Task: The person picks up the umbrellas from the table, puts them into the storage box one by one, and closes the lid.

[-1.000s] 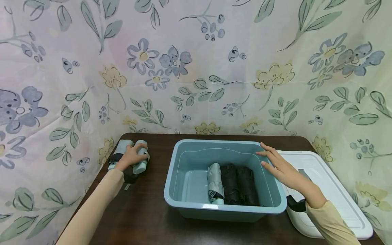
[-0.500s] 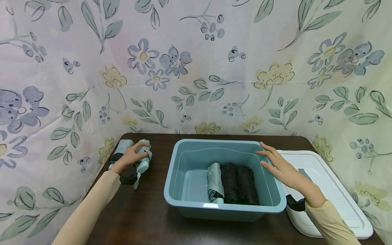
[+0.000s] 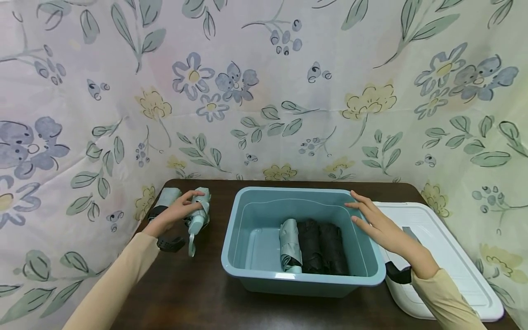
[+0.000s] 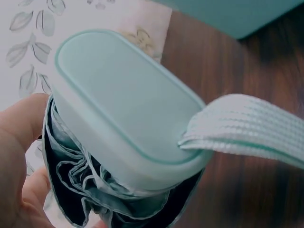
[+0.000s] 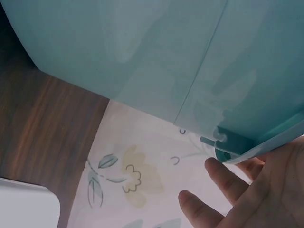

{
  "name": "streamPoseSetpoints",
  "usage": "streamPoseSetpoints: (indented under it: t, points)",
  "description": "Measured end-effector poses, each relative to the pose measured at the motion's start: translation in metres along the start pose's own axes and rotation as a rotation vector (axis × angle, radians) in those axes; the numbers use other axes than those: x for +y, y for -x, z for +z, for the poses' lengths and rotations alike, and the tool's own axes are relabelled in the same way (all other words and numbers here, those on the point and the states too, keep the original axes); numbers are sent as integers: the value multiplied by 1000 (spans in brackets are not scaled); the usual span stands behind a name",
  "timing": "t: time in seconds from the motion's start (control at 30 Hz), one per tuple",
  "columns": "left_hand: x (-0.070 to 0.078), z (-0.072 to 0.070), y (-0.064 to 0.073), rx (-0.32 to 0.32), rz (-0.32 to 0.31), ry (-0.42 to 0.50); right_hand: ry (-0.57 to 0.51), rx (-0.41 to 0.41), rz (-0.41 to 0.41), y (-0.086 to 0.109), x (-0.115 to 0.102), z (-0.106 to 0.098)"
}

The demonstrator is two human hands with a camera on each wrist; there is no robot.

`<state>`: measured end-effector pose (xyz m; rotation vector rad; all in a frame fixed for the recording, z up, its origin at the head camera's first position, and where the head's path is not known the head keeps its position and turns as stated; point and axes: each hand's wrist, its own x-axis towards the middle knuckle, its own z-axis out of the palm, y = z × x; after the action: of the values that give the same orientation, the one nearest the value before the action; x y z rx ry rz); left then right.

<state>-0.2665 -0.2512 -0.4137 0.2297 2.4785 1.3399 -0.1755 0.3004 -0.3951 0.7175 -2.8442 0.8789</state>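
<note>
My left hand (image 3: 175, 213) grips a folded, pale green umbrella (image 3: 198, 219) at the left of the table. Its flat handle end (image 4: 123, 99) and wrist strap (image 4: 247, 126) show large in the left wrist view, with gathered cloth below. Just left of it lies another pale green folded umbrella (image 3: 168, 197), partly hidden by the hand. My right hand (image 3: 383, 229) rests with extended fingers on the right rim of a blue-green plastic bin (image 3: 231, 233). Inside the bin, a pale green umbrella (image 3: 290, 243) lies beside two black folded ones (image 3: 310, 247).
A white lid (image 3: 449, 261) lies on the table to the right of the bin, partly under my right forearm. The dark wooden table (image 3: 189, 293) backs onto a flowered cloth (image 3: 264, 91).
My left hand has shifted the held umbrella slightly to the right, apart from the one beside it, and its strap now hangs toward me. The right hand stays on the rim.
</note>
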Motion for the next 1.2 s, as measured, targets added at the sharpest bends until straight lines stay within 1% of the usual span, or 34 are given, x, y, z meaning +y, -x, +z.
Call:
streamPoseSetpoints:
  t: [0.07, 0.3, 0.53, 0.63, 0.87, 0.93, 1.0, 1.17, 1.2]
  points:
    - [4, 1, 2, -3, 11, 8, 1, -1, 2, 0, 0, 0]
    - [15, 2, 8, 4, 3, 13, 4, -2, 0, 0, 0, 0]
    - [20, -1, 13, -5, 41, 60, 13, 3, -4, 0, 2, 1]
    - [25, -3, 17, -18, 55, 67, 15, 6, -6, 0, 2, 2]
    - [41, -5, 25, -57, 113, 121, 8, 4, -6, 0, 2, 2]
    - [45, -5, 26, -64, 119, 135, 3, -1, -3, 0, 1, 1]
    - [52, -4, 29, -72, 123, 155, -1, -3, -1, 0, 0, 0]
    - [59, -2, 29, -92, 145, 208, -3, -6, 1, 0, 0, 1]
    - [56, -2, 27, -95, 149, 217, -4, -7, 1, 0, 0, 1]
